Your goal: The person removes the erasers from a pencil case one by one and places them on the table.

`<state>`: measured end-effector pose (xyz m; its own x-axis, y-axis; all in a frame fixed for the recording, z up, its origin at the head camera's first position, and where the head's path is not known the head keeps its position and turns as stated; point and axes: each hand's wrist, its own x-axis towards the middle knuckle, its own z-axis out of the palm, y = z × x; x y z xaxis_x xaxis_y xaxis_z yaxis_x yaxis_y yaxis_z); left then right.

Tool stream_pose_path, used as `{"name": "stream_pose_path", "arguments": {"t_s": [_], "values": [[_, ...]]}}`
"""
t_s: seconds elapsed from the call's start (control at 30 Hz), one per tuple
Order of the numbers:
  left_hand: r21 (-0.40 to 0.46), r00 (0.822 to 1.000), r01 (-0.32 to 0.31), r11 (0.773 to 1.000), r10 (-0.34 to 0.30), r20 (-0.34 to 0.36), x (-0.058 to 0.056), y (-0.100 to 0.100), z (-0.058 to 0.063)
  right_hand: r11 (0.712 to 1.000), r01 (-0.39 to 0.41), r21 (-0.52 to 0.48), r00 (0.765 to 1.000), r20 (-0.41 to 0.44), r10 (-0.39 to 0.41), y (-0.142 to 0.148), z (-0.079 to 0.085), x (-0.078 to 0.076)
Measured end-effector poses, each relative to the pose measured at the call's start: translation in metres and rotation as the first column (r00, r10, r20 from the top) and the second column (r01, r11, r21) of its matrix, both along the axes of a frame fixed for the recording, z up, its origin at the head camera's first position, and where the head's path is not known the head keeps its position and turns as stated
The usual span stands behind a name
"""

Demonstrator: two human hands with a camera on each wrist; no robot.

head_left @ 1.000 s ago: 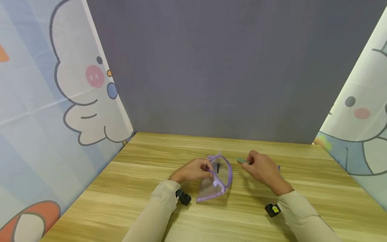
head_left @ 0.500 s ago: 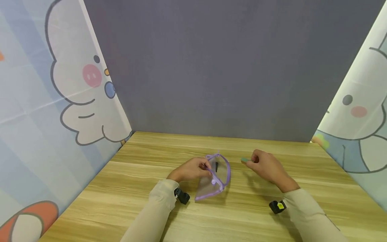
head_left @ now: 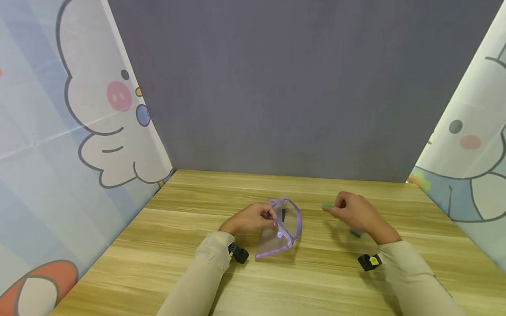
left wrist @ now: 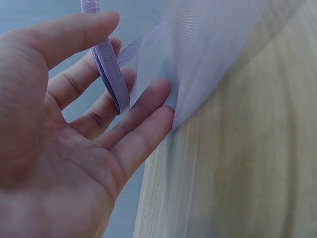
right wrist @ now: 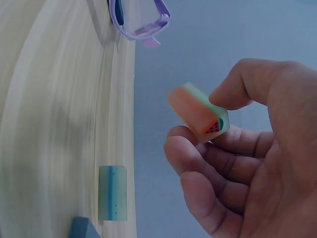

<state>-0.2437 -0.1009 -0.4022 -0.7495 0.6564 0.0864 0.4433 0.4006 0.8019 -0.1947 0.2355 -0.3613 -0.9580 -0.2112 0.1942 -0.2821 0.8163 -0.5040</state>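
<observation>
A see-through mesh pouch with purple edging (head_left: pixel 299 221) stands with its mouth spread apart, and a small dark object (head_left: pixel 283 215) shows inside it. My left hand (head_left: pixel 249 218) pinches the near-left edge of the mouth between thumb and fingers. In the left wrist view the purple band (left wrist: pixel 110 74) runs between thumb and fingers, other fingers touching the mesh. To the right of the pouch, my right hand (head_left: pixel 357 213) holds an orange-and-green eraser (right wrist: pixel 193 111) above the table. A small watermelon print marks the eraser's end.
On the table under my right wrist lies a dark object (head_left: pixel 356 232). The right wrist view shows a pale green eraser with a blue stripe (right wrist: pixel 113 193) and a dark blue block (right wrist: pixel 83 228) there. A grey panel (head_left: pixel 269 87) stands behind the table, with printed cloths at both sides.
My right hand has drawn away to the right, carrying the eraser farther from the pouch. A dark object under the right wrist now shows more. My left hand keeps its hold on the pouch.
</observation>
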Motion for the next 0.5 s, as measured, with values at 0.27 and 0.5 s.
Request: {"name": "stream_pose_path", "arguments": {"t_s": [0.27,0.5], "values": [[0.008,1.000,0.002,1.000,-0.002,0.004,0.0018,0.0000,-0.0001,1.000,-0.002,-0.018,0.999,0.037,0.003,0.0080,0.0013,-0.0013],[0.003,1.000,0.007,1.000,-0.007,-0.002,0.0001,-0.0004,-0.0004,1.000,0.002,-0.023,0.999,0.045,-0.001,0.0112,0.0001,-0.0019]]}}
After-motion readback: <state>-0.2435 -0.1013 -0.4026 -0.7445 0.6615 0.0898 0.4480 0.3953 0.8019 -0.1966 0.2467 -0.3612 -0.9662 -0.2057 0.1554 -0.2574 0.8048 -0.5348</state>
